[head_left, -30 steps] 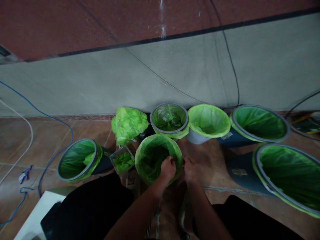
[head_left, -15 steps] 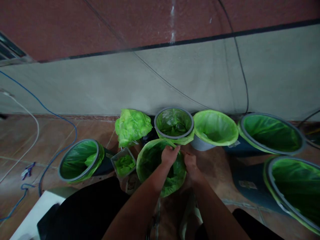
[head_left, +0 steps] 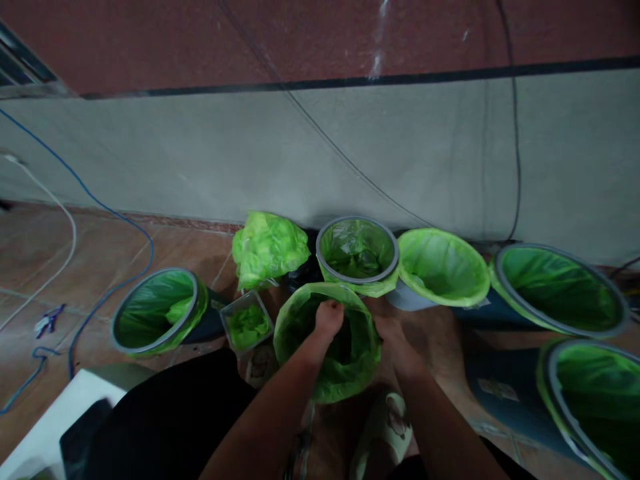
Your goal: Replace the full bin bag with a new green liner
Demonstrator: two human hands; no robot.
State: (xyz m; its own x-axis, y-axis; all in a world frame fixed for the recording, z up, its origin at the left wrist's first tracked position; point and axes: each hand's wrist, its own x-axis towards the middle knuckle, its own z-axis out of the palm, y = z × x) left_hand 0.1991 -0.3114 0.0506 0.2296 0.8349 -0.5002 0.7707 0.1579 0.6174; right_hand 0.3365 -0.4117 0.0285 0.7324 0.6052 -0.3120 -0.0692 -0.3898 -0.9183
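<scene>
A small bin lined with a green plastic bag [head_left: 305, 320] stands on the floor right in front of me. My left hand [head_left: 329, 319] reaches over its mouth and pinches the bag's far rim. My right hand [head_left: 395, 337] grips the bag at the bin's right edge, partly behind the plastic. A second bin with a grey ring [head_left: 357, 250] stands just behind, almost touching it.
More green-lined bins stand around: one at left [head_left: 155, 320], one behind right [head_left: 443, 267], two big ones at far right [head_left: 560, 290]. A clear box of green bags [head_left: 247, 323] and a bunched green bag [head_left: 270, 247] sit left. Cables [head_left: 100, 207] trail over the tiled floor.
My left hand slid from the bag's near rim across the opening to its far rim. My right hand shifted along the right edge. The view has tilted a little.
</scene>
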